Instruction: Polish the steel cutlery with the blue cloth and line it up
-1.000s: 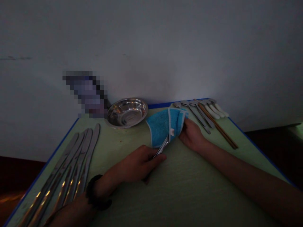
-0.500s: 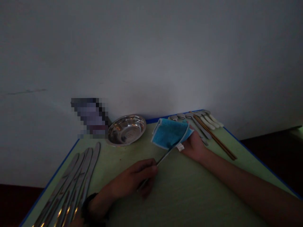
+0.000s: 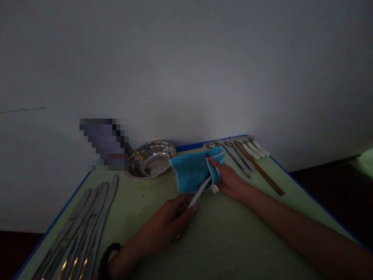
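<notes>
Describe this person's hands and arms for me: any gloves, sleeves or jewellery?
No gloves: the left hand and right hand are both bare. The left forearm and right forearm are bare too, no sleeve in view. A dark band circles the left wrist. The dim light shows no rings.

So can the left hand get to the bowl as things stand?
Likely yes: the cloth lies right of the straight path from left hand to bowl, though the grip is shut on a utensil.

Exposure: dim, low contrast. The wall [image 3: 186, 58] is brightest near 12 o'clock, with falloff to near-black at 4 and 8 o'clock. Warm glints mark the knives [image 3: 75, 249] at 7 o'clock. Only the blue cloth [image 3: 190, 173] keeps colour. A pixelated patch [image 3: 105, 144] sits at 9 o'clock.
</notes>
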Demonstrator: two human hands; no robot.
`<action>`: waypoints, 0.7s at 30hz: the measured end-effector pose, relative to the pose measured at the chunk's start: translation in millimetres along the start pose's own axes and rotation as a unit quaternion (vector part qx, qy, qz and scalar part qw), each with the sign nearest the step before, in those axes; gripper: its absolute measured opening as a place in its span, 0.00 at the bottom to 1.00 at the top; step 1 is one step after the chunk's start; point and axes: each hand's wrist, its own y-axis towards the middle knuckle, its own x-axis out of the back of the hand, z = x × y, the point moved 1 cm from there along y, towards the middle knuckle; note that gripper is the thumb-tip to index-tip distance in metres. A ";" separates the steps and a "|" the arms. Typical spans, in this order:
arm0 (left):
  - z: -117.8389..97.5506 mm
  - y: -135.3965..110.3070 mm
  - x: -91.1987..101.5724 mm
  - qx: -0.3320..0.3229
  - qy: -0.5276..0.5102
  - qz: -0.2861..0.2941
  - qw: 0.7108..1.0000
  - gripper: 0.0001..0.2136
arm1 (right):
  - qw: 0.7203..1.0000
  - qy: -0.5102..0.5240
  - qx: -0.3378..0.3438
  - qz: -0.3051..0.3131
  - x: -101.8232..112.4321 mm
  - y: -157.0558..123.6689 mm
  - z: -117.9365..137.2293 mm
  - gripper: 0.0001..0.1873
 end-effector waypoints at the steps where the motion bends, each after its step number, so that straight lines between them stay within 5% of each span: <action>1: 0.3 0.2 0.0 -0.002 0.010 -0.004 1.000 0.13 | 1.000 -0.010 0.005 0.003 0.0 -0.7 -0.7 0.17; 7: -0.4 -0.5 -0.3 -0.001 0.037 -0.004 0.999 0.13 | 0.999 -0.037 -0.002 0.010 -2.3 -3.3 -1.9 0.11; 11: -0.4 -0.7 -0.4 0.018 -0.026 -0.024 0.999 0.11 | 0.999 0.033 -0.037 0.000 -3.4 -1.3 2.2 0.08; 15: -2.3 -0.9 0.2 0.023 -0.084 -0.033 0.996 0.11 | 0.989 0.140 -0.039 -0.023 -3.0 -0.4 9.4 0.13; 21: -4.6 -1.0 0.8 0.013 -0.122 -0.052 0.991 0.10 | 0.982 0.181 -0.031 0.029 -7.8 -7.2 16.2 0.29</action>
